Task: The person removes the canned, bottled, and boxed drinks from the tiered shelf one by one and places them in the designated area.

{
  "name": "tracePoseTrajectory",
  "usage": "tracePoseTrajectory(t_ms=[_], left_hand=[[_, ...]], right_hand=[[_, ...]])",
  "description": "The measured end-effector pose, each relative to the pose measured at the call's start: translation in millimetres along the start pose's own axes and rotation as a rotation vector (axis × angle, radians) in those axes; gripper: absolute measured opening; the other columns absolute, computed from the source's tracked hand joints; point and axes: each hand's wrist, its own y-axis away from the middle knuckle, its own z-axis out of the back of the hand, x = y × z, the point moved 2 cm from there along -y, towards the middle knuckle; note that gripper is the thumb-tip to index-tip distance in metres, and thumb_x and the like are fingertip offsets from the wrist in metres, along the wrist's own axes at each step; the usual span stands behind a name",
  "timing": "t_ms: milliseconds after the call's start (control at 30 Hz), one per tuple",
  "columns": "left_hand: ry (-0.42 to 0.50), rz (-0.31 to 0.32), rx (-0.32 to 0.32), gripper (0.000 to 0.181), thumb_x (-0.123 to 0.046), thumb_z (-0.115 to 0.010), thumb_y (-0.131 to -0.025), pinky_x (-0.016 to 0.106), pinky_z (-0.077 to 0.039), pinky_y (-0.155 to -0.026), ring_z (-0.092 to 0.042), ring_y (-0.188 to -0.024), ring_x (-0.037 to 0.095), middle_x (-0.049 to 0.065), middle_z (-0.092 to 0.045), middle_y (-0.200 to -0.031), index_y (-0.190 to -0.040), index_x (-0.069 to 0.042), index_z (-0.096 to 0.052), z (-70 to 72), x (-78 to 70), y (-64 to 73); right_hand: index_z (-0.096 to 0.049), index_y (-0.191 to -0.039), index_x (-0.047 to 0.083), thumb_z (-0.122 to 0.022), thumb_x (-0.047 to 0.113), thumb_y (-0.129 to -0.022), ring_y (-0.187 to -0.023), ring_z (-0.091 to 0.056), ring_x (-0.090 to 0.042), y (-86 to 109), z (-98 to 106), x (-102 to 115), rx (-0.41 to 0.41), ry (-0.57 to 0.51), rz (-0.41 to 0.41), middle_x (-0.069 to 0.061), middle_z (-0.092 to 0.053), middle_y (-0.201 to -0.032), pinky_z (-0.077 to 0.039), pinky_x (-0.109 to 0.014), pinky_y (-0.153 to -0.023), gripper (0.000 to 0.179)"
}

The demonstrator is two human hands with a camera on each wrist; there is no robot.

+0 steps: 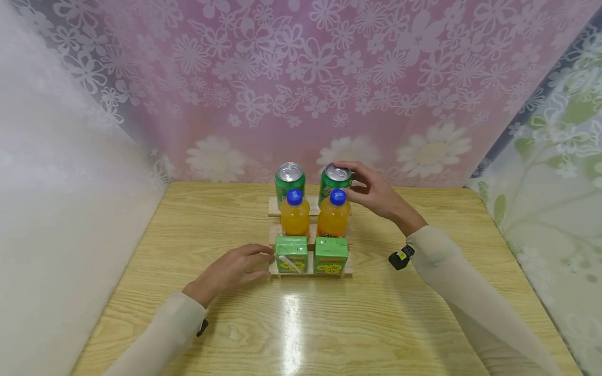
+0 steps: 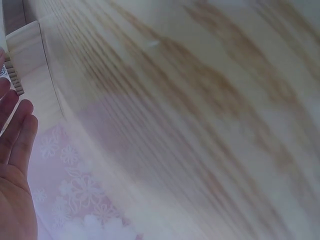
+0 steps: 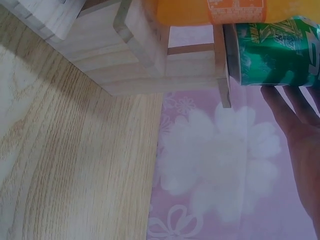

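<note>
My right hand (image 1: 376, 194) holds a green drink can (image 1: 335, 184) on the right of a wooden tiered rack's top step, with a finger over its lid. In the right wrist view the fingers lie along the side of that can (image 3: 275, 57), whose base is right at the step. Lower left, my left hand (image 1: 235, 267) is beside the rack (image 1: 310, 273), fingers loosely bent, fingertips close to the left green juice carton (image 1: 291, 256). The left wrist view shows relaxed fingers (image 2: 22, 140) and nothing held.
A second green can (image 1: 289, 180) stands at the top left of the rack. Two orange drink bottles (image 1: 294, 219) with blue caps fill the middle step, and another green carton (image 1: 331, 257) sits front right. Behind the wooden table (image 1: 211, 224) hangs a pink floral curtain (image 1: 291, 78).
</note>
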Motion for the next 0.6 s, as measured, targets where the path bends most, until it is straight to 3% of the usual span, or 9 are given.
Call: tracePoseTrajectory(t_ms=[200,367,600], left_hand=[[-0.005,-0.018,0.003,0.039,-0.031,-0.079,-0.103,0.040,-0.062,-0.110,-0.070,-0.132,0.025,0.008,-0.070,-0.145,-0.134,-0.009,-0.077,-3.3,-1.4,-0.8],[-0.030,-0.041,-0.009,0.039,-0.032,-0.080,-0.102,0.038,-0.063,-0.108,-0.070,-0.131,0.024,0.008,-0.071,-0.144,-0.133,-0.009,-0.078,-5.4,-1.5,-1.7],[-0.049,-0.030,-0.008,0.039,-0.033,-0.079,-0.102,0.038,-0.063,-0.107,-0.071,-0.130,0.023,0.006,-0.070,-0.145,-0.134,-0.010,-0.078,-5.8,-0.3,-2.3]], right_hand=[[-0.046,-0.165,0.015,-0.070,0.009,-0.107,-0.147,-0.055,-0.040,-0.7,1,-2,0.011,-0.008,-0.001,-0.014,-0.049,-0.164,-0.048,-0.060,-0.124,0.063],[-0.045,-0.165,0.013,-0.071,0.006,-0.106,-0.147,-0.054,-0.048,-2.8,4,-1,0.028,0.005,-0.008,-0.018,-0.046,-0.165,-0.045,-0.069,-0.122,0.065],[-0.050,-0.165,0.018,-0.076,0.006,-0.103,-0.146,-0.057,-0.041,-12.2,5,5,0.037,0.063,0.013,-0.012,-0.051,-0.160,-0.052,-0.063,-0.118,0.069]])
